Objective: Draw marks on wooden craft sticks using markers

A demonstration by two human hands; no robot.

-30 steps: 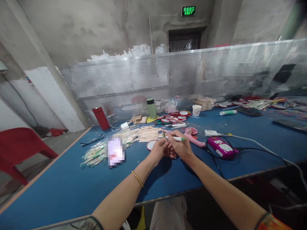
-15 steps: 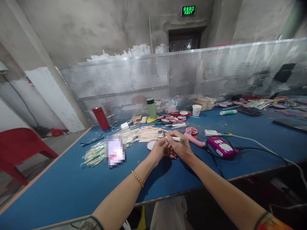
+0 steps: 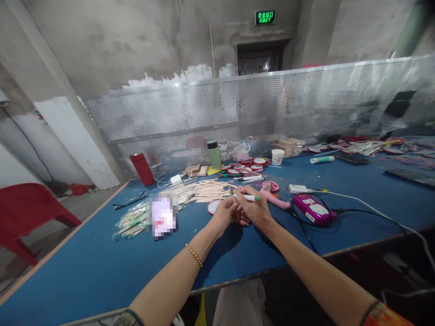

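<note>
My right hand (image 3: 255,209) is closed around a white marker pen (image 3: 248,197) with a green end, which lies level across the fingers. Beside it, fingertips nearly meeting, my left hand (image 3: 224,213) pinches a thin upright stick (image 3: 232,191) that looks partly green; its lower part is hidden by the fingers. Just left of my hands lies a white disc (image 3: 213,207) with a red rim. Bare wooden sticks (image 3: 210,190) are spread behind them. A pink glue gun (image 3: 277,199) lies right of my right hand.
Green-tipped sticks in clear bags (image 3: 131,222) and a blurred lilac item (image 3: 163,217) lie left. A red bottle (image 3: 142,170), green bottle (image 3: 214,155) and paper cup (image 3: 277,157) stand behind. A purple power socket (image 3: 313,210) with cables lies right. Perforated metal panels (image 3: 190,108) border the table.
The view has shifted slightly. Both hands keep nearly the same pose, with the marker pen and the stick still held close together.
</note>
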